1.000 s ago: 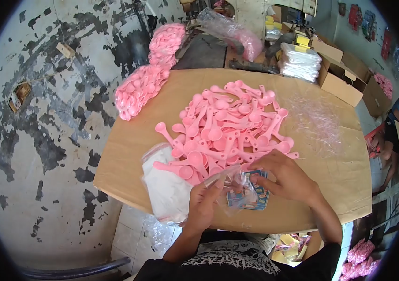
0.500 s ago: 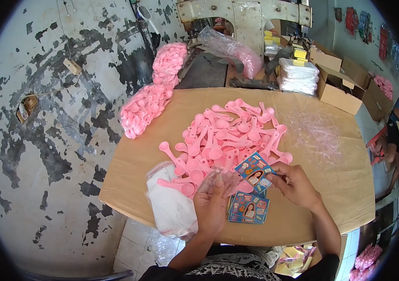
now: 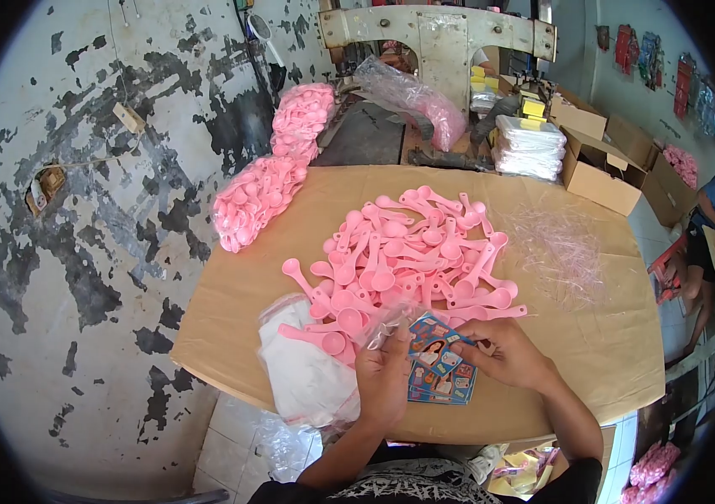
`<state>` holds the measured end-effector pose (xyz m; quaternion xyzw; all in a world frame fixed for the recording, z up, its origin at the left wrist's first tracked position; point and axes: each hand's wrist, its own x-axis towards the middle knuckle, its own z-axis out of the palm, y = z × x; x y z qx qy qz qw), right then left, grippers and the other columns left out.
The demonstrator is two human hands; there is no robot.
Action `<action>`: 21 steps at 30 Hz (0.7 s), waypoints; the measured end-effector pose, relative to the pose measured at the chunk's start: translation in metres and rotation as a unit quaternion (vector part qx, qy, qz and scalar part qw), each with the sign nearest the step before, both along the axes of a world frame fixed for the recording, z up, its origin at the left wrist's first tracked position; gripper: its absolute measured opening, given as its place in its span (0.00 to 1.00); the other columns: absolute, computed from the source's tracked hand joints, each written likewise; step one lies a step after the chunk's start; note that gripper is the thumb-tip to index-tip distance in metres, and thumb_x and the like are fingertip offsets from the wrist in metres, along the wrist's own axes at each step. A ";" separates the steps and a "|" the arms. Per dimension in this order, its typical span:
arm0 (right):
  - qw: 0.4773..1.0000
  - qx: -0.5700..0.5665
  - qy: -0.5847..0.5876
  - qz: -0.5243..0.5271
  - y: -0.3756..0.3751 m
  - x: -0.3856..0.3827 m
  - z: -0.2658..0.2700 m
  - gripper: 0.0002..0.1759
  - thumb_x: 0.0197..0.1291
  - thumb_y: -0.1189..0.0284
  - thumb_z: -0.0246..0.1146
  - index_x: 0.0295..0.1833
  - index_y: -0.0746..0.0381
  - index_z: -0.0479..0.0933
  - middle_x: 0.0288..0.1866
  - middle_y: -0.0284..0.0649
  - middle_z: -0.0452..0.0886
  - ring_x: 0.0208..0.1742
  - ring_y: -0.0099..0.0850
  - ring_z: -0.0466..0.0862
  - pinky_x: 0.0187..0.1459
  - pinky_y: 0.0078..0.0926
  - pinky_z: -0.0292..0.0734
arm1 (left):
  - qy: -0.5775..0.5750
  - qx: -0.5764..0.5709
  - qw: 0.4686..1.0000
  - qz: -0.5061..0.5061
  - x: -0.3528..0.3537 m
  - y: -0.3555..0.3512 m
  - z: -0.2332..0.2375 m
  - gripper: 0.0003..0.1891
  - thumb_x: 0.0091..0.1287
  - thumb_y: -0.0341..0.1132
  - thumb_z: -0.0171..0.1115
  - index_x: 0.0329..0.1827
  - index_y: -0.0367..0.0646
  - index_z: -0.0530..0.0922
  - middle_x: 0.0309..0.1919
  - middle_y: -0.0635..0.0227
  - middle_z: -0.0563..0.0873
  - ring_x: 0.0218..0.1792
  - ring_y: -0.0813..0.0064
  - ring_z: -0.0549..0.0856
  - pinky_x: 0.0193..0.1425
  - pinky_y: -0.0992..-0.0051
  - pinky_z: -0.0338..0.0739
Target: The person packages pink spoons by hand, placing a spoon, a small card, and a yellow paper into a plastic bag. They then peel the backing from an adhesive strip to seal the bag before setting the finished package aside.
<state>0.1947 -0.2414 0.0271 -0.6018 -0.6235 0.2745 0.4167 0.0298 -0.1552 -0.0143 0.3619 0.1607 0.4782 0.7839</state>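
Note:
My left hand (image 3: 383, 376) pinches a small clear plastic bag (image 3: 388, 324) near the table's front edge. Closed on the edge of a blue printed card (image 3: 437, 343), my right hand (image 3: 504, 356) holds it right at the bag's mouth, close by the left fingertips. Below that card lies a stack of similar cards (image 3: 442, 390), partly covered by it. Pink plastic measuring spoons (image 3: 408, 252) are heaped just beyond both hands. To the left of my left hand, a stack of white-looking plastic bags (image 3: 307, 374) has a few spoons on its upper edge.
Bagged pink spoons (image 3: 258, 202) sit at the table's left rear edge. Thin clear plastic strands (image 3: 560, 252) lie on the brown table (image 3: 601, 353) at right. Behind are a metal machine (image 3: 443, 63), packed bags (image 3: 529, 149) and cardboard boxes (image 3: 601, 181). A person (image 3: 704, 244) sits far right.
My right hand has brought the card left and slightly down, up against the clear bag. My left hand has shifted slightly right, still pinching the bag.

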 end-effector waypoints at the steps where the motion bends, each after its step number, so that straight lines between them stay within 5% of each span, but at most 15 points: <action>1: 1.000 0.010 0.002 0.005 0.000 -0.001 0.001 0.08 0.65 0.75 0.64 0.48 0.66 0.80 0.32 0.39 0.84 0.31 0.20 0.80 0.33 0.21 0.75 | 0.024 0.015 1.000 -0.012 0.000 -0.001 0.001 0.16 0.76 0.33 0.54 0.61 0.34 0.75 0.54 0.59 0.83 0.51 0.77 0.82 0.55 0.74 0.78; 5: 0.998 0.040 0.039 -0.013 -0.004 -0.003 -0.008 0.11 0.65 0.75 0.63 0.51 0.66 0.80 0.34 0.42 0.86 0.32 0.24 0.84 0.33 0.25 0.78 | 0.136 0.139 0.979 -0.063 0.002 -0.008 -0.009 0.13 0.75 0.33 0.57 0.56 0.34 0.80 0.47 0.67 0.86 0.45 0.84 0.82 0.49 0.81 0.77; 8: 0.996 0.052 0.074 0.009 -0.003 -0.003 -0.016 0.13 0.65 0.77 0.62 0.54 0.66 0.79 0.35 0.38 0.87 0.34 0.20 0.84 0.35 0.22 0.78 | 0.077 0.094 0.991 -0.063 0.006 -0.012 -0.003 0.13 0.74 0.31 0.58 0.57 0.33 0.79 0.47 0.68 0.86 0.45 0.84 0.82 0.50 0.80 0.77; 16: 0.979 0.042 0.195 0.046 -0.003 0.004 -0.032 0.13 0.67 0.77 0.62 0.56 0.65 0.79 0.38 0.34 0.86 0.36 0.20 0.85 0.36 0.19 0.80 | 0.030 0.174 0.964 -0.200 0.008 -0.013 -0.013 0.33 0.70 0.27 0.62 0.75 0.38 0.58 0.72 0.60 0.67 0.65 0.71 0.74 0.67 0.69 0.73; 18: 0.987 0.055 0.131 0.072 -0.001 0.002 -0.028 0.12 0.67 0.76 0.63 0.54 0.65 0.80 0.38 0.34 0.86 0.35 0.20 0.85 0.35 0.20 0.80 | -0.032 0.039 0.990 -0.128 0.007 -0.010 -0.009 0.30 0.71 0.27 0.59 0.74 0.38 0.59 0.70 0.51 0.69 0.69 0.66 0.70 0.71 0.64 0.68; 19: 0.964 0.040 0.253 0.065 0.000 -0.006 -0.029 0.10 0.65 0.73 0.67 0.49 0.66 0.81 0.37 0.34 0.85 0.35 0.18 0.83 0.34 0.20 0.80 | -0.096 -0.017 0.986 -0.134 0.003 -0.005 -0.010 0.29 0.71 0.26 0.59 0.74 0.39 0.59 0.70 0.49 0.70 0.70 0.64 0.70 0.72 0.62 0.66; 21: 0.966 0.001 0.255 0.046 -0.001 -0.016 -0.007 0.08 0.64 0.73 0.68 0.45 0.65 0.81 0.37 0.33 0.85 0.35 0.17 0.82 0.33 0.20 0.79 | -0.154 -0.053 0.975 -0.149 -0.002 -0.003 -0.018 0.28 0.71 0.26 0.57 0.73 0.38 0.59 0.70 0.45 0.69 0.71 0.58 0.69 0.74 0.60 0.63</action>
